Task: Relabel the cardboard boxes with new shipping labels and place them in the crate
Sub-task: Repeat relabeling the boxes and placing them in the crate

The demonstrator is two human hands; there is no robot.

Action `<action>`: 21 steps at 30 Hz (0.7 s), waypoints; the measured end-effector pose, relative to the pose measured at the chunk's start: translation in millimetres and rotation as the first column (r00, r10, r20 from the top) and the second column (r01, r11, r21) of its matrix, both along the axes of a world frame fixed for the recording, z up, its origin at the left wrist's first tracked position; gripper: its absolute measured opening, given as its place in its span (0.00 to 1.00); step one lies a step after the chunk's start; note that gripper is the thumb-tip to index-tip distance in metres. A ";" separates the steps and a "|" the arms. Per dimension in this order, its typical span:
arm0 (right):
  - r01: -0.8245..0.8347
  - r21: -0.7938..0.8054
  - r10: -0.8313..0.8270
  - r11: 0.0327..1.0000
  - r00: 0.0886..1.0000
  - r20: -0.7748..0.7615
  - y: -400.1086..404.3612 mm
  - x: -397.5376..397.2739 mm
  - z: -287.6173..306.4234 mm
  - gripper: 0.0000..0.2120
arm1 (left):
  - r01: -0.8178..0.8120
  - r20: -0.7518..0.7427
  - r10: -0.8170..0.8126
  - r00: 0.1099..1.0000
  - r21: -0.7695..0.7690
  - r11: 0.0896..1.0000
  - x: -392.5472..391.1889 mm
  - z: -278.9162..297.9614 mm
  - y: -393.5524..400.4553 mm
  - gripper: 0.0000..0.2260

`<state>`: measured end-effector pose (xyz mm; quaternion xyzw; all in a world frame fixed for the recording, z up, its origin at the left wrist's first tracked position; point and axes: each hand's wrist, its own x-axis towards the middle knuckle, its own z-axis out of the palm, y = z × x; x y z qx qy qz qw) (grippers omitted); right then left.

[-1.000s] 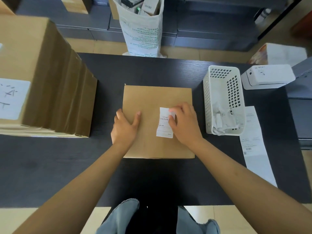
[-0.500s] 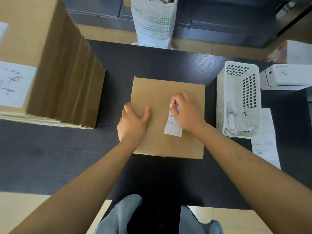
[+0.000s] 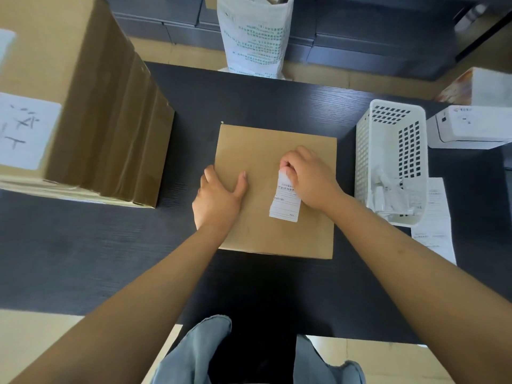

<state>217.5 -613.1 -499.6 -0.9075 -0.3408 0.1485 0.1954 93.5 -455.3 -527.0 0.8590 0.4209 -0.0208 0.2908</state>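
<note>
Our left hand [image 3: 219, 199] lay spread on the cardboard box [image 3: 263, 159] at mid-counter [image 3: 83, 259], while our right hand [image 3: 307, 178] pinched the top edge of its label [image 3: 285, 206].

Even bright daylight, soft shadows; wide-angle edge distortion, slight blur at corners.

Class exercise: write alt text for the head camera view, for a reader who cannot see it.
A person's right hand pinches the top edge of a white label on a flat cardboard box while the left hand presses the box onto a dark table. A white basket stands to the right, a large carton to the left.
</note>
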 end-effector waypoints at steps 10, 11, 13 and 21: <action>-0.103 -0.015 0.104 0.995 0.990 0.091 -13.8 -16.3 7.8 0.04 | 0.001 -0.021 -0.001 1.000 0.022 1.000 1.0 0.3 -1.9 0.33; -0.093 0.018 0.091 0.996 0.992 0.087 -15.8 -18.4 8.5 0.04 | 0.004 -0.020 -0.004 1.000 0.025 1.000 1.2 0.1 -2.1 0.33; -0.008 0.105 0.006 0.994 1.000 0.020 -18.7 -21.6 10.3 0.06 | 0.010 -0.020 -0.009 1.000 0.032 0.999 1.3 -0.1 -2.0 0.33; 0.054 0.080 -0.050 0.995 0.998 -0.044 -17.5 -15.9 12.5 0.08 | 0.024 -0.023 -0.023 0.999 0.042 0.999 1.3 -0.5 -1.0 0.33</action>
